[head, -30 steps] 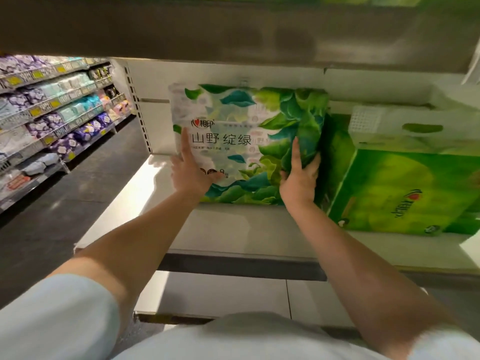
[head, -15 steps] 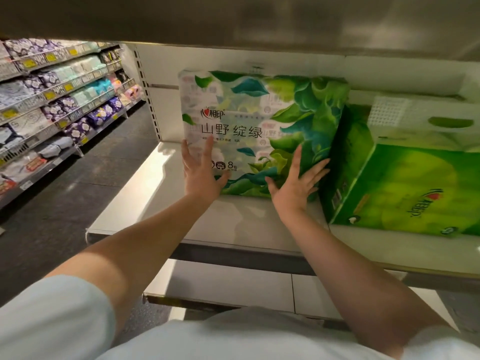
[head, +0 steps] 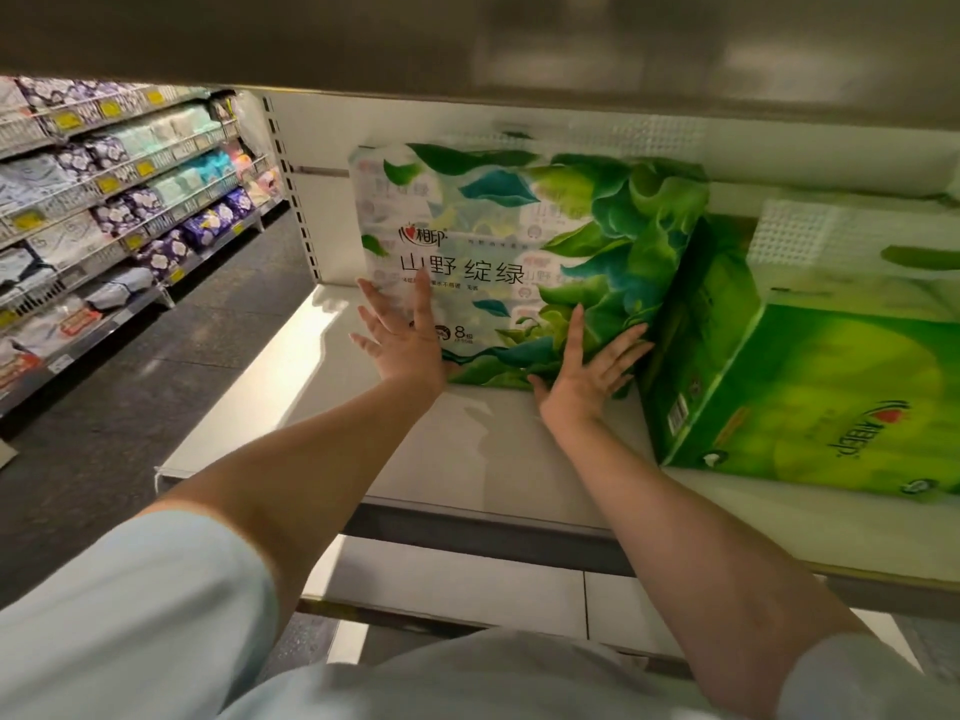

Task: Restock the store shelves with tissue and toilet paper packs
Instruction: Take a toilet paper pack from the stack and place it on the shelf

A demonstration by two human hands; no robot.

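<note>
While both hands (head: 488,350) press flat-fingered, gripping nothing, the leaf-printed tissue pack (head: 524,262) stands upright on the shelf (head: 498,459).

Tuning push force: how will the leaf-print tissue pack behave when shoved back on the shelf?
The leaf-print tissue pack is wrapped in wrinkled film, so probably soft and yielding. The glossy wrap should slide on the smooth shelf. It stands tall; the left hand and right hand press low, which limits tipping.
</note>
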